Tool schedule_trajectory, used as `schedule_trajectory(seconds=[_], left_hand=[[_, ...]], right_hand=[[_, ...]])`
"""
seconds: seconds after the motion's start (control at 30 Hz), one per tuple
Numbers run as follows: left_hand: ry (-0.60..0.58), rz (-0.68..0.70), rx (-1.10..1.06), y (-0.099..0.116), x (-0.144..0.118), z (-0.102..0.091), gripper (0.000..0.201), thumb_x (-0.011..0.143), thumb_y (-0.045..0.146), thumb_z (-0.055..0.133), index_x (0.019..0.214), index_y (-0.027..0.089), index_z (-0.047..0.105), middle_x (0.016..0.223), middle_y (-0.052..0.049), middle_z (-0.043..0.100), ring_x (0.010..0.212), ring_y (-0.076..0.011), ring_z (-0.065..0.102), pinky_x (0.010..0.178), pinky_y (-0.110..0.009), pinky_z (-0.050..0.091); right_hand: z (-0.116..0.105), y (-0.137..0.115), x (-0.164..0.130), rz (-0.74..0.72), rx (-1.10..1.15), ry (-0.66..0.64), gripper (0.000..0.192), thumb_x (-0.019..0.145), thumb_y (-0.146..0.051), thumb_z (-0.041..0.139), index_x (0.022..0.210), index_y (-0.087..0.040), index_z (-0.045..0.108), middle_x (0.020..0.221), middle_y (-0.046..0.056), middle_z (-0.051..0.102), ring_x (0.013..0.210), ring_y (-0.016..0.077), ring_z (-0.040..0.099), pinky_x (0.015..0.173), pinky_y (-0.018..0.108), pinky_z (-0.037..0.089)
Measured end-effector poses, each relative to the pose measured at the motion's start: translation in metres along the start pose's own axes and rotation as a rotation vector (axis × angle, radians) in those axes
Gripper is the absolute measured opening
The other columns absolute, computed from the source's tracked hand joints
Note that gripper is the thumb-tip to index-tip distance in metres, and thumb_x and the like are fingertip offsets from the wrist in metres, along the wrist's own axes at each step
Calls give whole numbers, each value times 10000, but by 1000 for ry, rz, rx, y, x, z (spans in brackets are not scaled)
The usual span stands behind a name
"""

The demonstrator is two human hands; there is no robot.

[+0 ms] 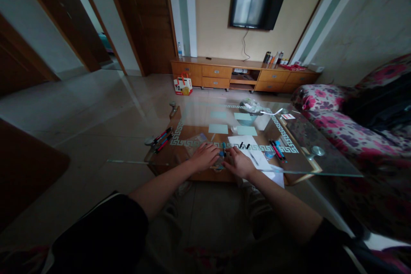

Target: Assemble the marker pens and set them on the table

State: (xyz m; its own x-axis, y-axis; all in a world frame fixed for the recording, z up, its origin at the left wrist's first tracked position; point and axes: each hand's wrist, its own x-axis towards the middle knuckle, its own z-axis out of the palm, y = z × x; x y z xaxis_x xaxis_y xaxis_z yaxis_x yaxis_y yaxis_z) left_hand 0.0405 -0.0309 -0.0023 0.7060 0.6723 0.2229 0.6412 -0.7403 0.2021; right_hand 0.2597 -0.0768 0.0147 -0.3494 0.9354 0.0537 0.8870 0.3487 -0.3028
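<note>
My left hand point(205, 157) is at the near edge of the glass coffee table, its fingers bent together over small blue pieces point(221, 153). From the other side my right hand point(240, 163) reaches toward the same spot, fingers curled and thumb low. What either hand grips is too small to make out. Beneath and beside my left hand lies clear plastic wrapping point(196, 140). A white paper sheet point(258, 158) lies beside my right hand, with two short black caps point(244, 146) and a slim pen-like piece point(254, 159) on it.
Pens in red, blue and black lie in a left bundle point(163, 140) and a right bundle point(278, 150) on the glass table point(205, 113). Farther back stands a bowl point(247, 118) with plastic in it. A flowered sofa point(340, 124) flanks the right side; a TV cabinet point(216, 71) stands beyond.
</note>
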Motion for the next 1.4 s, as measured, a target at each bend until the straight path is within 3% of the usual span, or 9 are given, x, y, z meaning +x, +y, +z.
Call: schedule_trajectory(seconds=[0.17, 0.33, 0.53, 0.67, 0.83, 1.13, 1.4], left_hand=[[-10, 16, 11, 1, 3, -2, 265, 988, 273, 384, 1087, 247, 628, 1127, -82, 630, 1150, -243, 500, 1040, -424, 307], [15, 9, 35, -1, 3, -2, 270, 972, 214, 407, 1109, 242, 638, 1087, -85, 644, 1110, -246, 514, 972, -403, 340], [43, 58, 49, -6, 3, 5, 289, 950, 186, 487, 1181, 266, 642, 1104, -59, 661, 1082, -231, 529, 912, -380, 349], [70, 81, 57, -7, 3, 7, 212, 951, 210, 516, 1095, 250, 666, 1078, -51, 661, 1067, -222, 523, 907, -370, 347], [85, 95, 82, -7, 4, 6, 139, 947, 226, 540, 1015, 217, 660, 1044, -52, 653, 1044, -221, 521, 893, -364, 346], [91, 90, 64, -6, 4, 5, 115, 958, 248, 538, 995, 195, 633, 1002, -68, 641, 1010, -225, 534, 875, -357, 364], [183, -23, -156, -10, 12, 13, 145, 970, 214, 488, 892, 193, 609, 890, -57, 646, 910, -216, 578, 837, -335, 426]], right_hand=[[2, 3, 2, -18, -29, 12, 450, 955, -433, 523, 1343, -204, 511, 1227, 105, 536, 1081, 200, 569, 986, 294, 435], [5, 8, 3, -36, -11, 33, 282, 966, -360, 506, 1180, -208, 611, 1169, 83, 557, 1039, 180, 579, 957, 268, 446], [8, 9, 5, -67, -2, 31, 310, 969, -314, 510, 1254, -230, 599, 1138, 84, 584, 987, 180, 600, 924, 271, 457], [9, 6, 3, -75, -1, 59, 253, 972, -363, 509, 1143, -223, 634, 1081, 77, 602, 955, 182, 605, 855, 266, 462], [9, 2, 3, -5, -18, 72, 262, 935, -459, 563, 937, -209, 641, 1006, 70, 626, 880, 178, 607, 752, 260, 444], [18, 6, 9, 169, 90, 38, 234, 815, -440, 686, 753, -215, 673, 794, 50, 696, 718, 171, 628, 621, 260, 394], [24, 5, 12, 304, 289, 75, 154, 737, -336, 727, 684, -192, 714, 649, 43, 707, 632, 175, 652, 576, 246, 407]])
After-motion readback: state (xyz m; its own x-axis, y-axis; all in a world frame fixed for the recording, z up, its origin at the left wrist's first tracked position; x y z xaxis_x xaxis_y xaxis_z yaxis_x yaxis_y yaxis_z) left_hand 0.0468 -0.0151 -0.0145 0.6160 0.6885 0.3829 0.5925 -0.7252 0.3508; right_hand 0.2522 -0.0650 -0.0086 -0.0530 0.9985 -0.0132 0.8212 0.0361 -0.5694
